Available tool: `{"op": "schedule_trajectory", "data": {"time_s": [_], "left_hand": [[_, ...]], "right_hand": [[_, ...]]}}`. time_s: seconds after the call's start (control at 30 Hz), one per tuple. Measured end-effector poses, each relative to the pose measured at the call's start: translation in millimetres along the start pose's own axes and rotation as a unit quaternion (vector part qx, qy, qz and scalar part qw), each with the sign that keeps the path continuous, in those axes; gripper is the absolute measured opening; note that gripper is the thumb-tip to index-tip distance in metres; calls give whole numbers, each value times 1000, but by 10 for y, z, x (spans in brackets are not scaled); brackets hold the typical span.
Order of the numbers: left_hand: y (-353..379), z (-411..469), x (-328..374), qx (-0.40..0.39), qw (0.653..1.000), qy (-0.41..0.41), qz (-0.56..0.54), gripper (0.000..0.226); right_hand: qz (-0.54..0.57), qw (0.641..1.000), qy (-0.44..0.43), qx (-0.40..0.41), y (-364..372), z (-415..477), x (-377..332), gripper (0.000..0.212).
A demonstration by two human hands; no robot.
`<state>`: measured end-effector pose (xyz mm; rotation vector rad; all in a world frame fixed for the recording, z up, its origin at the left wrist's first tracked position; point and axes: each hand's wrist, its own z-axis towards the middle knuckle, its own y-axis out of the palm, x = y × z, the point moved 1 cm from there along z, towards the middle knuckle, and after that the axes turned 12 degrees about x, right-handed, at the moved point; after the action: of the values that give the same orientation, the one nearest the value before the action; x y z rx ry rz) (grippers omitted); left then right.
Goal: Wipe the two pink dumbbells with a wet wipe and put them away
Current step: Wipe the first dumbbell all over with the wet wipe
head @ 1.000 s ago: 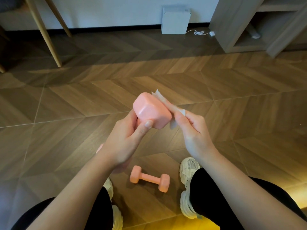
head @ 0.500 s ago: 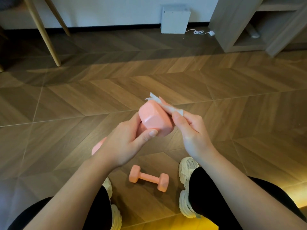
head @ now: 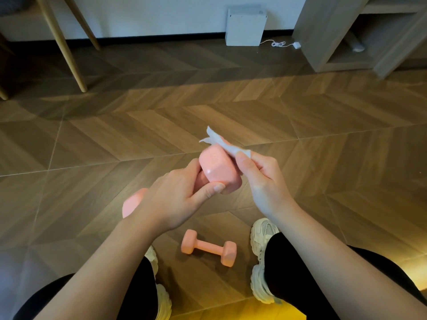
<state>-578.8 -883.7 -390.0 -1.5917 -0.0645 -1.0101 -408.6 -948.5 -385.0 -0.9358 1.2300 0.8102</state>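
Note:
My left hand (head: 178, 197) grips a pink dumbbell (head: 217, 168) by its handle, one head pointing up and away, the other head showing below my wrist. My right hand (head: 263, 181) pinches a white wet wipe (head: 227, 144) and presses it against the far right side of the upper head. A second pink dumbbell (head: 209, 247) lies on the wooden floor between my feet, untouched.
White sneakers (head: 262, 257) flank the floor dumbbell. A wooden shelf unit (head: 342, 35) stands at the back right, a white box (head: 246, 26) with a cable against the wall, and wooden furniture legs (head: 62, 45) at the back left.
The held dumbbell has tilted and dropped slightly, its lower head now showing left of my wrist. My right hand slid the wipe over the top of the upper head.

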Motion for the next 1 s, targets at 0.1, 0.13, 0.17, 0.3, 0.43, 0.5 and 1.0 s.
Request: {"op": "schedule_trajectory", "data": {"time_s": [0.1,0.13,0.17,0.3,0.43,0.5,1.0], "left_hand": [[8,12,8,8,999,-31,-20,79],[14,20,-5,8,999,-34,-15,81],[17,23,-11,7,1000,-29,-4,82],[18,39,-7,20,999,-39,-6,84],[35,46,-5,28,996,-77,-42,83],[41,68,-13,39,991,-104,-71,80],[-7,-57,46,28,986,-30,-163,66]], "right_hand": [[-9,1000,-10,-9,5,-15,-2,40],[-9,1000,-14,-15,13,-18,-4,40],[-9,1000,-16,-17,19,-17,-11,42],[-10,999,-34,-8,11,-21,-4,40],[-6,999,-35,1,34,-15,-44,37],[-21,999,-41,1,48,-13,-62,36],[105,993,58,-9,-23,81,50,34]]}}
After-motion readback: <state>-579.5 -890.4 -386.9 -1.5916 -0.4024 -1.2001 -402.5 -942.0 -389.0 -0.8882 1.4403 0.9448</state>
